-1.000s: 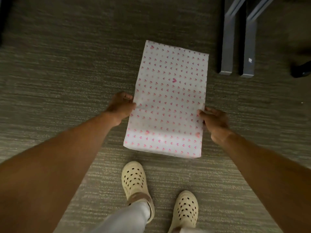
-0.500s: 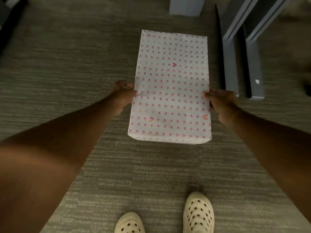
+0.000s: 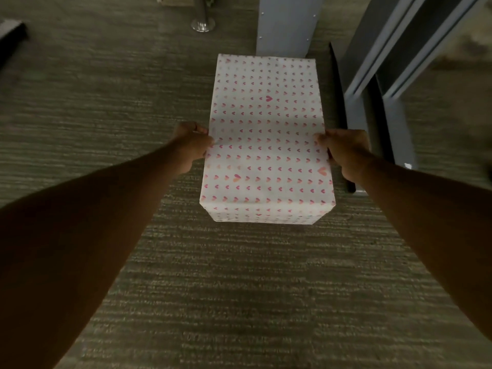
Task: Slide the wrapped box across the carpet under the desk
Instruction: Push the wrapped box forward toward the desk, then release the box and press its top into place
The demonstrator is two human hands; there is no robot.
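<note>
The wrapped box [image 3: 266, 107] is a long white parcel with small pink hearts, lying flat on the grey-green carpet [image 3: 239, 288] in the middle of the head view. My left hand [image 3: 193, 145] grips its left long edge, about halfway along. On the opposite edge my right hand [image 3: 346, 153] holds the box at the same height. Both arms are stretched forward. The box's far end almost touches a blue-grey desk panel [image 3: 286, 22].
Blue-grey desk legs [image 3: 394, 107] and a dark foot bar [image 3: 339, 102] run close along the box's right side. A chrome post base [image 3: 203, 23] stands on the carpet at the far left of the panel. A dark object [image 3: 10, 30] lies at the far left.
The box has slid forward along the carpet with both hands on its sides, and its far end has neared the desk panel. The beige shoes have dropped out of view.
</note>
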